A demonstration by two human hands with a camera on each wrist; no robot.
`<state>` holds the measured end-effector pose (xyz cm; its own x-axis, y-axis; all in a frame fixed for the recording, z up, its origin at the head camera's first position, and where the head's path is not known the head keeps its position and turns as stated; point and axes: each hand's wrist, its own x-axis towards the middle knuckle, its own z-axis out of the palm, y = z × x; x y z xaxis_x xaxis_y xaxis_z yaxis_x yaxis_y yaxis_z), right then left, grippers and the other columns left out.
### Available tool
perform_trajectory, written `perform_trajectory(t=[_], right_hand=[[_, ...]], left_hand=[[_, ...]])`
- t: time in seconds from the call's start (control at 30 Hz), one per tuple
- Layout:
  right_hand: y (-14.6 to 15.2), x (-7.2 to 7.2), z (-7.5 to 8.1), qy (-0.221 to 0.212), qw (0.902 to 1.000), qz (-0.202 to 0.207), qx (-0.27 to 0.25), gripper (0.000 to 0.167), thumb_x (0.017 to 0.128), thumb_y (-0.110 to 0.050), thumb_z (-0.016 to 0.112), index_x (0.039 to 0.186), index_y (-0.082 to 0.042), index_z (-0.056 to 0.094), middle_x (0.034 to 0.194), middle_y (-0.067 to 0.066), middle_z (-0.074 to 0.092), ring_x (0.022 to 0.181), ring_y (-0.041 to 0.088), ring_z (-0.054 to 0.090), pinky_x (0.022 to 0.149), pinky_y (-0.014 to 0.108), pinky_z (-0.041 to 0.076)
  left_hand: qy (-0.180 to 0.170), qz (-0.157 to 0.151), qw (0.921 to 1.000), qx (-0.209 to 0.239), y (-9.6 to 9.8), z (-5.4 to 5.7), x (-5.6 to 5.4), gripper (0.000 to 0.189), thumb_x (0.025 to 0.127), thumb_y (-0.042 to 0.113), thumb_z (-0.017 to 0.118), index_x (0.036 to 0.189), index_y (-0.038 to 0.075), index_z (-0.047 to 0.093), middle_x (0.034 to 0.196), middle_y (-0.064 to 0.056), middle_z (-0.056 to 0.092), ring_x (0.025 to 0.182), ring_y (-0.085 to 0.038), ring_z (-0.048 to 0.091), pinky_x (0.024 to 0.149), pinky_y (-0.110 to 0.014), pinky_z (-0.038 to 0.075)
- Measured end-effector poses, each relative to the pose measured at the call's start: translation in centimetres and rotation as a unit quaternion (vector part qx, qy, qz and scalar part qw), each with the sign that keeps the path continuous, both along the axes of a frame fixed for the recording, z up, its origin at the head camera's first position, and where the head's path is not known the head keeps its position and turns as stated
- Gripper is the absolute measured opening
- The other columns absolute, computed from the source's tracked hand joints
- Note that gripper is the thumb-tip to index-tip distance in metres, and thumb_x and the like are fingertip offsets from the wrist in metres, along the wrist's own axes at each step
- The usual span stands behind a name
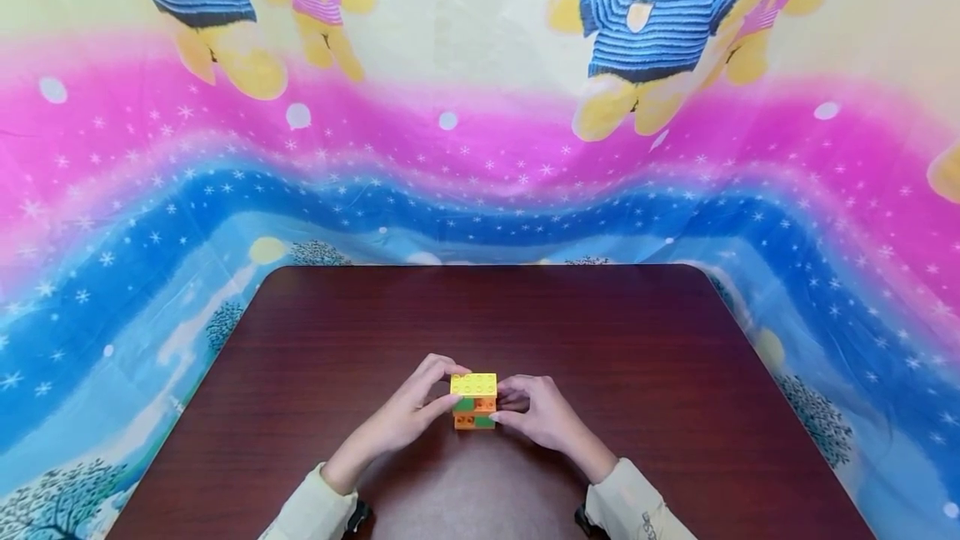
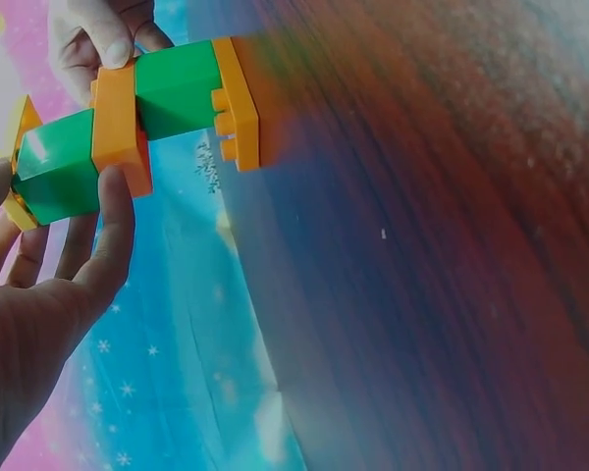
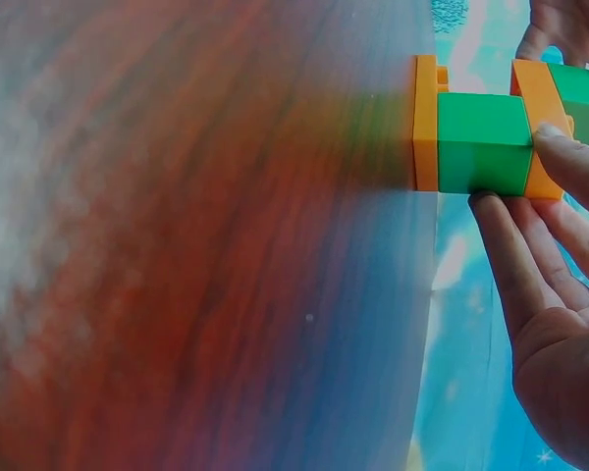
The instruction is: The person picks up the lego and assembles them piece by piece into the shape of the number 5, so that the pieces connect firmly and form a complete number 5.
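A stack of toy building bricks [image 1: 474, 412] stands upright on the brown table at the middle front. From the bottom come an orange plate [image 2: 242, 103], a green brick [image 3: 484, 144], another orange plate [image 2: 116, 123], a second green brick [image 2: 57, 169] and a yellow top plate [image 1: 474, 384]. The two green bricks sit offset to opposite sides. My left hand [image 1: 408, 407] grips the upper part from the left, thumb in front and fingers behind. From the right, my right hand [image 1: 542, 411] holds the lower part, its thumb against the middle orange plate; some of its fingers are hidden behind the stack.
The dark brown table [image 1: 600, 315] has rounded far corners and reaches well past both hands. Behind and beside it hangs a cloth [image 1: 480, 157] printed with bears and snowflakes. Light sleeves [image 1: 318, 507] cover both forearms.
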<state>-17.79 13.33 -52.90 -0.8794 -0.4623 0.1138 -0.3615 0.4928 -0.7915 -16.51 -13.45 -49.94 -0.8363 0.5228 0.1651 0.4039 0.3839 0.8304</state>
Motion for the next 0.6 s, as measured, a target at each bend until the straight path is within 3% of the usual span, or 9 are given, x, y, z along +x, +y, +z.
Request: perform_trajectory(t=[0.2,0.37,0.47,0.6], right_hand=[[0.05,-0.03,-0.16,0.001,1.0,-0.001,0.0,0.03,0.087,-0.018,0.085,0.113,-0.008,0.074,0.105,0.004,0.076,0.091,0.013,0.074,0.081,0.024,0.06],[0.04,-0.01,-0.21,-0.001,1.0,-0.001,0.0,0.029,0.087,-0.018,0.085,0.112,-0.008,0.074,0.105,0.004,0.076,0.091,0.013,0.074,0.08,0.023,0.059],[0.02,-0.03,-0.15,-0.003,1.0,-0.001,-0.003,0.03,0.087,-0.017,0.085,0.112,-0.008,0.074,0.105,0.004,0.076,0.091,0.013,0.074,0.08,0.022,0.059],[0.0,0.01,-0.16,-0.002,1.0,0.0,-0.004,0.029,0.087,-0.017,0.085,0.112,-0.008,0.074,0.105,0.004,0.076,0.091,0.013,0.074,0.08,0.022,0.059]], left_hand=[[0.023,0.0,0.9997,-0.009,0.12,0.14,0.16,0.032,0.105,0.03,0.062,0.137,0.03,0.056,0.133,0.006,0.049,0.124,-0.015,0.05,0.101,-0.048,0.051],[0.038,0.001,0.9992,-0.012,0.15,0.03,0.2,0.032,0.105,0.028,0.062,0.137,0.028,0.056,0.132,0.005,0.049,0.118,-0.014,0.053,0.095,-0.035,0.055],[0.037,0.002,0.9993,-0.009,0.17,0.04,0.18,0.032,0.105,0.026,0.062,0.136,0.028,0.057,0.132,0.005,0.049,0.116,-0.014,0.054,0.093,-0.03,0.056],[0.021,0.003,0.9998,-0.003,0.13,-0.09,0.16,0.033,0.104,0.029,0.063,0.137,0.029,0.056,0.132,0.004,0.049,0.116,-0.016,0.055,0.094,-0.031,0.056]])
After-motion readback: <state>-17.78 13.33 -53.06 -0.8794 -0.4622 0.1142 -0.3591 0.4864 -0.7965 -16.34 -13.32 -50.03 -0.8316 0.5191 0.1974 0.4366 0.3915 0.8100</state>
